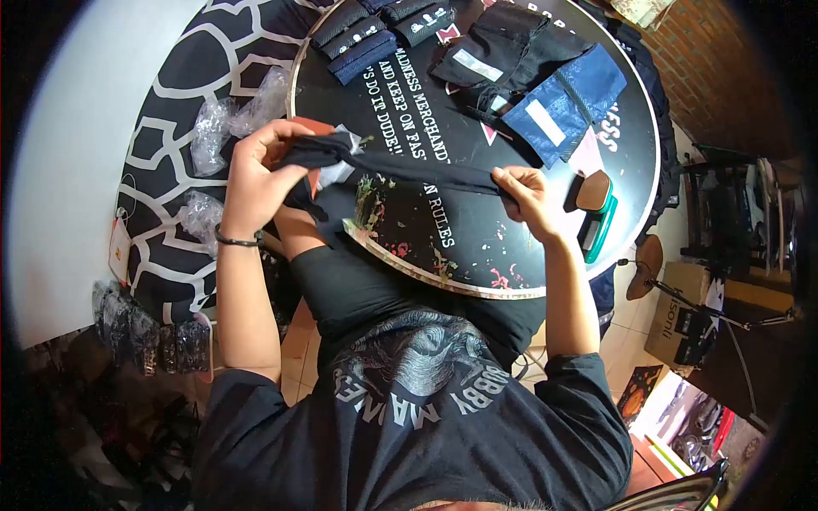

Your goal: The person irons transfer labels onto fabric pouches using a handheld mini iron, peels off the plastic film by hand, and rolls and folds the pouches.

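Observation:
A long strip of black cloth [417, 173] is stretched between my two hands above the round black table [400, 98]. My left hand [266, 175] grips its bunched end, thumb pressed against the fabric. At the other end my right hand [527, 198] pinches the cloth between thumb and fingers. Behind the cloth, near my left hand, an orange-red item [313, 126] and a pale crumpled piece [339, 170] show in part; what they are is unclear.
Rolled dark cloths [362, 55] lie at the table's far left. Folded black cloth [503, 51] and blue cloth [567, 102] with white labels lie at the far right. A green-handled tool [601, 226] rests by the right edge. Clear plastic bags [213, 128] sit left of the table.

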A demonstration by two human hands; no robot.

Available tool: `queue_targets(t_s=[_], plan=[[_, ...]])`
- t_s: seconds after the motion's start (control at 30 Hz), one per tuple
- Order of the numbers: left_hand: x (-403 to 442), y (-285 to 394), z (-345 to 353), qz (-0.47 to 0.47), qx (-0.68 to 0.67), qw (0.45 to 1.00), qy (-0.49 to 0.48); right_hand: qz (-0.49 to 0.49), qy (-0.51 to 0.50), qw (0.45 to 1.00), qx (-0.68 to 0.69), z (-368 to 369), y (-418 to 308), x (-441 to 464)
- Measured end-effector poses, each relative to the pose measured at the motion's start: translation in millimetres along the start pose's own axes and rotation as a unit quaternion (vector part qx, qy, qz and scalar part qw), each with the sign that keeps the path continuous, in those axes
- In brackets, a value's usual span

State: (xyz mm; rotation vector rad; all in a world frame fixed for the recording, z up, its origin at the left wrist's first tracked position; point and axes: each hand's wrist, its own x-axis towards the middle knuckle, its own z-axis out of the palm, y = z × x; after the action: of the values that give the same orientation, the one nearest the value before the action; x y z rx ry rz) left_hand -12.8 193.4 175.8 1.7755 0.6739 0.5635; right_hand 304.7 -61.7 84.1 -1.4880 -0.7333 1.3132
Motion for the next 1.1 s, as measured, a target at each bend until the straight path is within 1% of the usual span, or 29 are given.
queue_targets(t_s=[0.03, 0.07, 0.1, 0.13, 0.17, 0.2, 0.27, 0.3, 0.33, 0.4, 0.43, 0.47, 0.5, 0.53, 0.57, 0.6, 0.67, 0.7, 0.73, 0.77, 0.8, 0.83, 0.87, 0.93, 1.0, 1.07, 1.1], plan=[[3.4, -7.4, -3.9, -0.036, -0.039, 0.998, 0.018, -0.006, 0.054, 0.999, -0.003, 14.9, -5.0, 1.6], [1.0, -11.3, -5.9, -0.039, -0.037, 0.998, 0.019, -0.011, 0.107, 0.994, -0.007, 30.3, -10.2, 3.3], [-0.9, -10.2, -6.0, 0.002, 0.145, 0.988, 0.044, -0.009, 0.104, 0.994, -0.006, 33.0, -5.6, 6.4], [-2.7, -9.5, -5.9, 0.042, 0.321, 0.944, 0.067, -0.012, 0.109, 0.994, -0.006, 34.4, 3.2, 10.5], [-7.5, -9.8, -8.7, 0.121, 0.48, 0.863, 0.102, -0.015, 0.114, 0.993, -0.007, 36.2, 12.3, 14.7], [-12.4, -14.9, -9.5, 0.118, 0.481, 0.863, 0.1, -0.012, 0.113, 0.994, -0.005, 40.1, 22.5, 19.2], [-25.0, -35.9, -6.6, 0.088, 0.378, 0.91, 0.144, -0.098, 0.156, 0.979, -0.085, 51.9, 40.1, 25.5], [-29.7, -47.4, 2.1, 0.06, 0.28, 0.943, 0.172, -0.154, 0.185, 0.96, -0.142, 58.2, 41.1, 22.3], [-37.1, -56.5, 15.3, 0.034, 0.161, 0.97, 0.178, -0.151, 0.185, 0.96, -0.143, 64.0, 38.2, 19.2], [-52.6, -82.8, 42.6, 0.006, -0.032, 0.984, 0.176, -0.225, 0.227, 0.925, -0.206, 73.7, 32.2, 12.1], [-63.3, -91.7, 52.7, -0.029, -0.028, 0.989, 0.144, -0.253, 0.237, 0.916, -0.2, 76.9, 36.9, 10.5], [-73.2, -98.0, 62.5, -0.063, -0.024, 0.991, 0.112, -0.249, 0.236, 0.917, -0.202, 80.5, 37.7, 6.4], [-76.4, -91.3, 85.4, -0.029, -0.171, 0.98, 0.098, -0.255, 0.239, 0.929, -0.124, 86.4, 32.9, 0.8], [-80.0, -82.9, 96.5, -0.039, -0.19, 0.979, 0.067, -0.261, 0.241, 0.934, -0.045, 89.5, 30.6, -1.9], [-81.0, -76.0, 108.0, -0.055, -0.196, 0.978, 0.038, -0.266, 0.215, 0.938, 0.049, 89.3, 35.6, -0.6], [-82.1, -72.8, 114.9, -0.072, -0.202, 0.977, 0.009, -0.263, 0.216, 0.939, 0.047, 87.8, 37.0, -2.8], [-85.0, -82.7, 118.3, -0.093, -0.203, 0.973, -0.064, -0.175, 0.166, 0.943, 0.23, 83.4, 39.7, -8.5], [-83.9, -73.7, 117.7, -0.146, -0.207, 0.965, -0.066, -0.174, 0.167, 0.943, 0.229, 83.2, 40.1, -10.3], [-78.4, -69.4, 120.3, -0.147, -0.208, 0.965, -0.067, -0.167, 0.15, 0.937, 0.266, 83.3, 40.2, -12.0], [-70.0, -67.1, 124.7, -0.03, -0.015, 0.999, -0.005, -0.159, 0.133, 0.93, 0.303, 84.0, 40.8, -14.4], [-62.1, -68.1, 128.6, 0.087, 0.179, 0.978, 0.058, -0.149, 0.116, 0.921, 0.34, 84.6, 42.3, -16.7], [-54.1, -75.2, 131.9, 0.09, 0.227, 0.963, 0.111, -0.139, 0.107, 0.923, 0.342, 84.1, 46.7, -18.0], [-52.4, -80.9, 131.0, 0.011, 0.261, 0.961, 0.086, -0.138, 0.108, 0.924, 0.341, 84.6, 47.2, -20.1], [-46.7, -84.6, 132.6, -0.042, 0.27, 0.962, 0.02, -0.127, 0.054, 0.926, 0.351, 85.7, 45.4, -29.5], [-47.7, -101.4, 136.4, -0.032, 0.287, 0.957, -0.001, -0.128, 0.051, 0.922, 0.361, 90.1, 40.8, -36.6], [-50.9, -115.6, 139.3, 0.045, 0.355, 0.934, -0.001, -0.146, 0.005, 0.9, 0.411, 91.2, 41.7, -41.4], [-50.8, -118.4, 140.2, 0.044, 0.34, 0.939, 0.009, -0.159, -0.009, 0.889, 0.428, 89.1, 49.0, -40.9]])
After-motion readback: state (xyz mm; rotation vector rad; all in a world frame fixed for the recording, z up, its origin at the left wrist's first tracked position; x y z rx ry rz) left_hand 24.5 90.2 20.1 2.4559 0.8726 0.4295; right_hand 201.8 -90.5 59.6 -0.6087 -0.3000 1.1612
